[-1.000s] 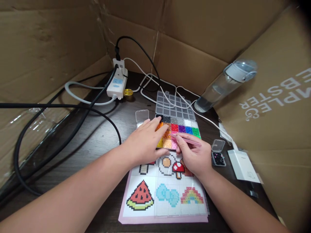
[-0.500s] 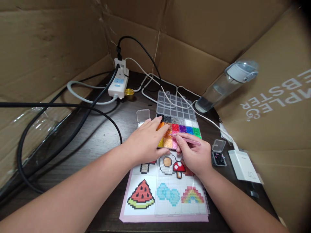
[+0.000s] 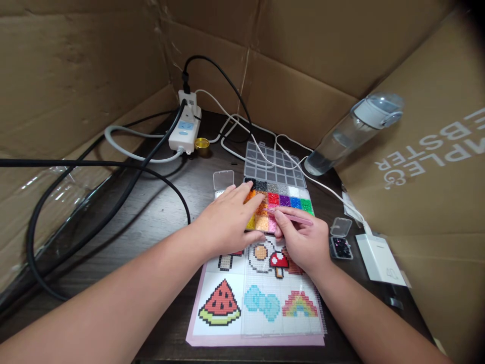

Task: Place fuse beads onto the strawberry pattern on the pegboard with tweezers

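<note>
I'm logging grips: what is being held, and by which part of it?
Right hand holds the tweezers around their middle; left hand lies over the bead box, its grip unclear.

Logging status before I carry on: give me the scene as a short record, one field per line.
Left hand: palm down, fingers spread over left part of bead box
Right hand: holding pink tweezers, tips over bead box; contact with beads unclear
Bead box lid: open, folded back
Pattern sheet: in front of bead box, partly under clear board
Small box: open, right of right hand
Bottle: far right, upright
</note>
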The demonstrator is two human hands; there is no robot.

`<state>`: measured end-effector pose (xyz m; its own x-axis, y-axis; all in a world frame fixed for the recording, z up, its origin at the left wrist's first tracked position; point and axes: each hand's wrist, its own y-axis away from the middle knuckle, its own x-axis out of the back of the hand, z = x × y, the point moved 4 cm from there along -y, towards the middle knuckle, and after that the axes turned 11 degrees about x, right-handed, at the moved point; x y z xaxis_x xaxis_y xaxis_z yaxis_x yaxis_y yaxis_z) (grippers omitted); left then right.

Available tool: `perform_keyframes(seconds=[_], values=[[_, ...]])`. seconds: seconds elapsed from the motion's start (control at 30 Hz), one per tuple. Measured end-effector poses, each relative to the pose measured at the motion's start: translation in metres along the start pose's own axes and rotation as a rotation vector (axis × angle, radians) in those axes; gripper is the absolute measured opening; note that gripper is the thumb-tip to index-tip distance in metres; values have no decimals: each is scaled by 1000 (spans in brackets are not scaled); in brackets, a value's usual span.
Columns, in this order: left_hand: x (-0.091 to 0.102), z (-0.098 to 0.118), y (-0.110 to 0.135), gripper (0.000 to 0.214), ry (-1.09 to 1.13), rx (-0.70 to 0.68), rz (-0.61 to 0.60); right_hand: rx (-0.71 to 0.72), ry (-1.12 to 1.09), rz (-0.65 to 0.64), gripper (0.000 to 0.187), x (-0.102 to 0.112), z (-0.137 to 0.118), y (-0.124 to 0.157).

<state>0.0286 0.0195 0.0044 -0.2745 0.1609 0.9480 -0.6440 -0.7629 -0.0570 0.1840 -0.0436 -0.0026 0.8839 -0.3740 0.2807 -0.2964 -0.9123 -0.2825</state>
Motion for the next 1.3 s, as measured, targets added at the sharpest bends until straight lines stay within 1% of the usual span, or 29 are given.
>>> perform_keyframes(seconds=[0.3,0.67,0.97,1.3], values=[[0,0,1,80,-16,3,-8,7,2,-2,22,-1,0,-1],[1,2,0,81,-17,12,-23,-17,-12,4,21,-2,1,-1],[1,1,1,80,-18,10,-18,-26,-16,25,23,-1,0,-1],[1,1,0,80,-17,7,-8,-27,1,15,24,0,0,0]])
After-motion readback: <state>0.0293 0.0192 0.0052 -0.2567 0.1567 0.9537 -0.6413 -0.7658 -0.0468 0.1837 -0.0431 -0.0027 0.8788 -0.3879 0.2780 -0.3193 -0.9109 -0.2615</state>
